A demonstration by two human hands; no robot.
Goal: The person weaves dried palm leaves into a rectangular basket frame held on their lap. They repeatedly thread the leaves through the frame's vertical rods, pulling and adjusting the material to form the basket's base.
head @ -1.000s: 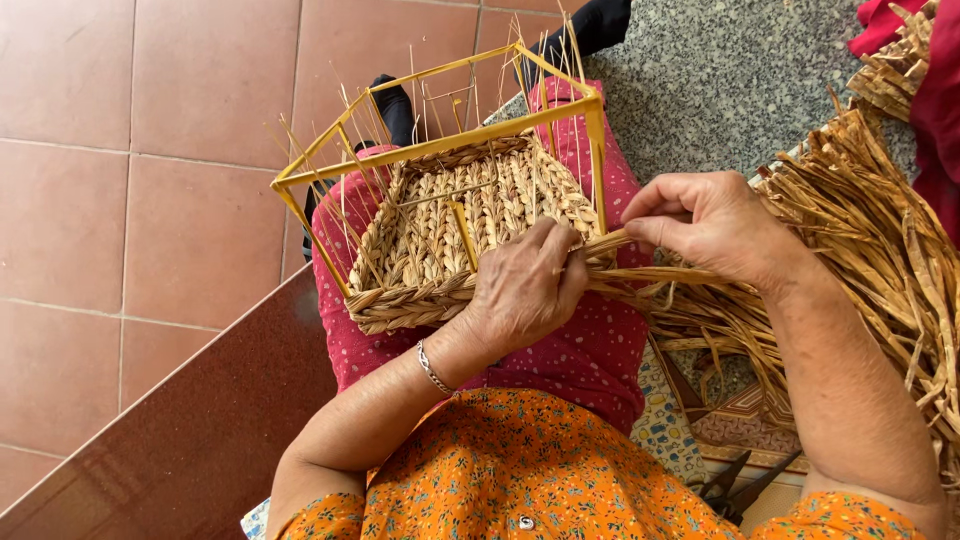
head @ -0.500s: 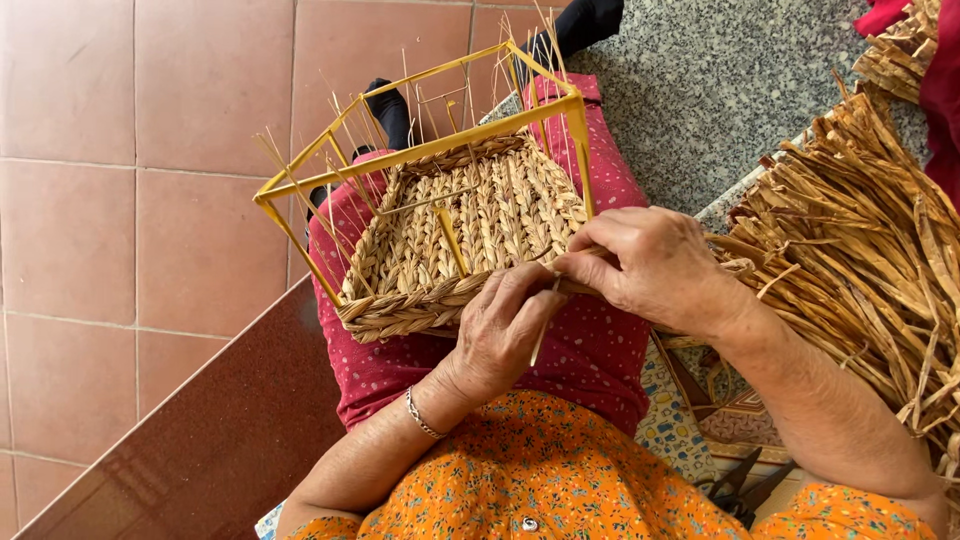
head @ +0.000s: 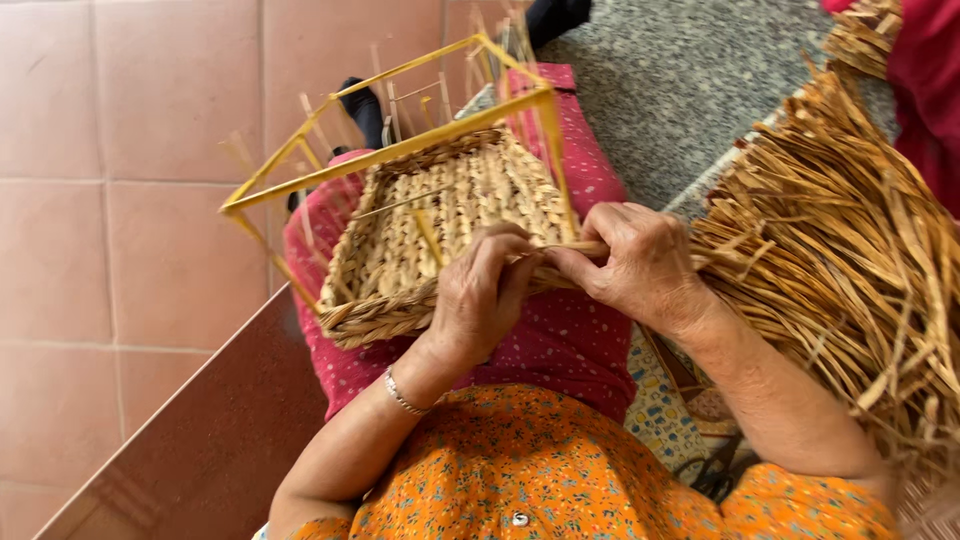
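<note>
A half-woven straw basket (head: 440, 220) on a yellow wire frame (head: 400, 150) rests on my lap, over red dotted trousers. My left hand (head: 480, 295) presses on the basket's near woven rim, fingers curled over the braid. My right hand (head: 635, 260) pinches a straw strand (head: 585, 250) at the rim's right corner, touching the left fingertips. Thin upright stakes stick up around the frame.
A large bundle of dry straw strips (head: 850, 270) lies to my right. Pink floor tiles (head: 130, 200) spread to the left, a grey speckled step (head: 680, 90) lies ahead, and a dark brown ledge (head: 190, 450) sits by my left elbow. Someone in red (head: 925, 90) is at the top right.
My right hand has moved left from the straw bundle to the basket's rim and now meets my left hand. The basket has shifted slightly in view.
</note>
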